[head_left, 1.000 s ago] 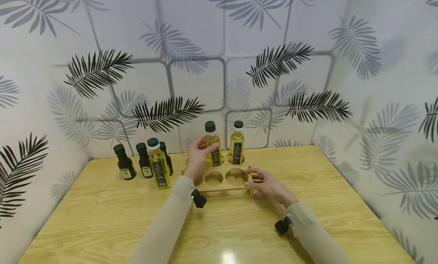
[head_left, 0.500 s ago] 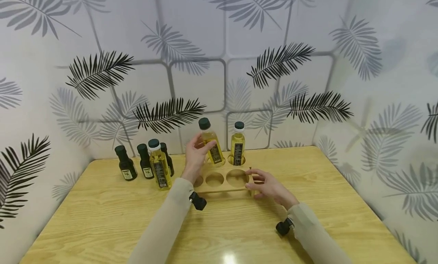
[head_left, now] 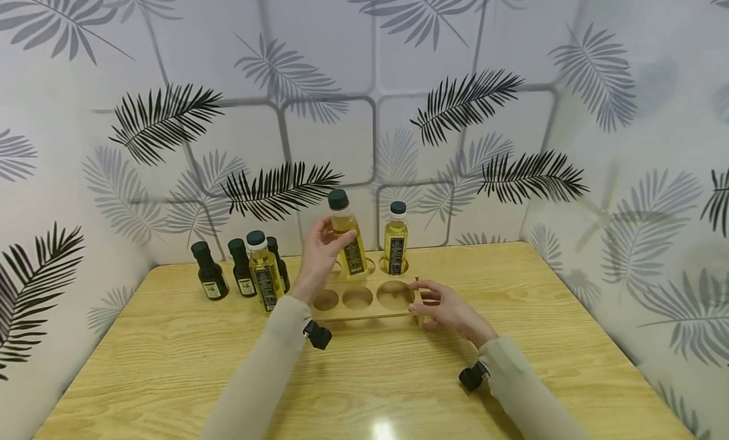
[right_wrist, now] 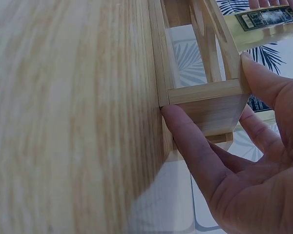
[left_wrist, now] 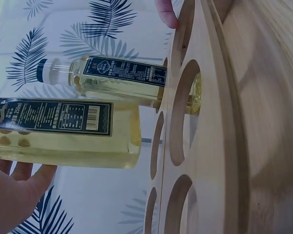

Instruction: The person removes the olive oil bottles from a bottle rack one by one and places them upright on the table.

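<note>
My left hand (head_left: 319, 255) grips a clear bottle of yellow oil (head_left: 354, 255) with a dark green cap and a black label. In the left wrist view the base of this oil bottle (left_wrist: 88, 146) is apart from the wooden rack (left_wrist: 212, 161), above its round holes. My right hand (head_left: 452, 312) holds the right end of the rack, thumb at the top board and fingers along the side panel (right_wrist: 210, 112). A second oil bottle (head_left: 395, 245) stands upright in the back right hole of the rack. The front row of holes holds nothing.
Left of the rack, another yellow oil bottle (head_left: 265, 278) stands on the wooden table (head_left: 188, 358). Several small dark bottles with green caps, one of them at the far left (head_left: 209, 275), stand around it. A leaf-patterned wall (head_left: 342, 136) rises behind the table.
My left hand has raised the oil bottle from the rack's back row and shifted it slightly left. It tilted on the way and is now more upright. My right hand has stayed on the rack.
</note>
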`<action>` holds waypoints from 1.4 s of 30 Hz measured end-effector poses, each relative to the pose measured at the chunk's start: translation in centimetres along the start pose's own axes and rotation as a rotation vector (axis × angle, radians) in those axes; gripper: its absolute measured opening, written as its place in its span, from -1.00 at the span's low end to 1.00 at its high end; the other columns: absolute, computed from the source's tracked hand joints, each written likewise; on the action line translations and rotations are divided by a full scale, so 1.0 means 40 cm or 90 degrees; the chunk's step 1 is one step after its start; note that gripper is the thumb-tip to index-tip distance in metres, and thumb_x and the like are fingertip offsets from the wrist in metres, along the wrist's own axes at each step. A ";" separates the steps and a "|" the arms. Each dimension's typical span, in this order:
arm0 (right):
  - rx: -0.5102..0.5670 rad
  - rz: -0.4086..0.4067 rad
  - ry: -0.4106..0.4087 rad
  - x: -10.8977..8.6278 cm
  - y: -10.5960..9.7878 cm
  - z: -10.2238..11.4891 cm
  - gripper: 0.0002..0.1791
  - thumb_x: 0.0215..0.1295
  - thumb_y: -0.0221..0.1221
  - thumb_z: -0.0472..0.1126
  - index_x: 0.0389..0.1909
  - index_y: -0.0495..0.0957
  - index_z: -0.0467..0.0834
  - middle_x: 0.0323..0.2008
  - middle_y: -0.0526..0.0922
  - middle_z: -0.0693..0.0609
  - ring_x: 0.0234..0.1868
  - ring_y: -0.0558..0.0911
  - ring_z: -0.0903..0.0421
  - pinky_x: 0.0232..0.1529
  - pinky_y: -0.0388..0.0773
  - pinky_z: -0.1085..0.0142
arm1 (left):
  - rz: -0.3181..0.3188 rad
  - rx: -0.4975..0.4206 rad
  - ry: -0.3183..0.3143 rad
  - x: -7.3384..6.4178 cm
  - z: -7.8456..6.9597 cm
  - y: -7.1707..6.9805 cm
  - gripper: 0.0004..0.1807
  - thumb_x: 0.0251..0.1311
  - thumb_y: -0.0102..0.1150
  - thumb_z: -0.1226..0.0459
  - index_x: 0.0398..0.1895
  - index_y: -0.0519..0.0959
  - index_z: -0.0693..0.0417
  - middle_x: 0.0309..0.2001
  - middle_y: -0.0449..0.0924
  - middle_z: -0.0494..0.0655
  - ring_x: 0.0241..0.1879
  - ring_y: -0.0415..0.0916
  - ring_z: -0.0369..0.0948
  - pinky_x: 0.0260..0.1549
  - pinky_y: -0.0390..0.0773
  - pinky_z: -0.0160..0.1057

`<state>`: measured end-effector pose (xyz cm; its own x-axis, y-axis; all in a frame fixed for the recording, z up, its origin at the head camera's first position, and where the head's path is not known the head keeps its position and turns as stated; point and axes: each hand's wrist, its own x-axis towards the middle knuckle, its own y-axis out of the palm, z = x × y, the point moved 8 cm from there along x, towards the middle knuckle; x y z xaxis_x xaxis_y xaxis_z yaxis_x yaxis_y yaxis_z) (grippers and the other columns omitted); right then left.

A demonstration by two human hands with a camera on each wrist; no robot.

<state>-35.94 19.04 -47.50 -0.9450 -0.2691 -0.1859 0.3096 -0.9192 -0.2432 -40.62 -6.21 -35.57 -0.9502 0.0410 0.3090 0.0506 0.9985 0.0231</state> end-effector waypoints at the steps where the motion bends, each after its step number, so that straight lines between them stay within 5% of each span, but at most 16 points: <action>1: -0.001 0.000 -0.001 0.000 0.000 0.000 -0.35 0.29 0.30 -0.10 0.38 0.34 -0.04 0.44 0.16 -0.34 0.39 0.30 -0.30 -0.10 0.68 0.08 | 0.008 0.001 0.001 -0.002 -0.004 0.000 -0.44 0.22 0.34 0.16 0.28 0.42 -0.04 0.15 0.55 -0.04 0.13 0.50 -0.09 0.17 0.48 -0.01; 12: -0.004 0.000 -0.005 -0.003 0.001 -0.001 -0.35 0.30 0.29 -0.08 0.38 0.34 -0.02 0.44 0.16 -0.34 0.39 0.31 -0.30 -0.08 0.67 0.07 | 0.036 0.029 0.012 -0.030 -0.031 -0.026 -0.51 0.19 0.37 0.14 0.20 0.52 -0.13 0.09 0.63 -0.07 0.03 0.58 -0.17 0.04 0.59 -0.17; 28: -0.002 -0.001 -0.001 0.001 -0.001 -0.004 -0.37 0.30 0.29 -0.08 0.37 0.36 -0.01 0.44 0.15 -0.34 0.39 0.29 -0.30 -0.07 0.67 0.07 | 0.037 0.054 0.029 -0.064 -0.044 -0.103 -0.49 0.15 0.40 0.19 0.19 0.55 0.03 0.03 0.65 -0.04 -0.02 0.60 -0.24 -0.08 0.62 -0.33; 42: -0.003 -0.001 -0.003 0.004 -0.002 -0.009 -0.37 0.30 0.29 -0.09 0.38 0.35 -0.01 0.45 0.16 -0.32 0.41 0.28 -0.29 -0.06 0.67 0.06 | 0.036 0.145 -0.015 -0.091 -0.027 -0.172 -0.39 0.08 0.43 0.02 0.24 0.52 -0.10 0.14 0.61 -0.10 0.07 0.55 -0.25 -0.14 0.57 -0.35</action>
<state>-36.09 19.19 -47.86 -0.9458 -0.2697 -0.1810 0.3093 -0.9180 -0.2484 -37.16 -13.26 -35.83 -0.9550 0.0952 0.2808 0.0359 0.9772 -0.2094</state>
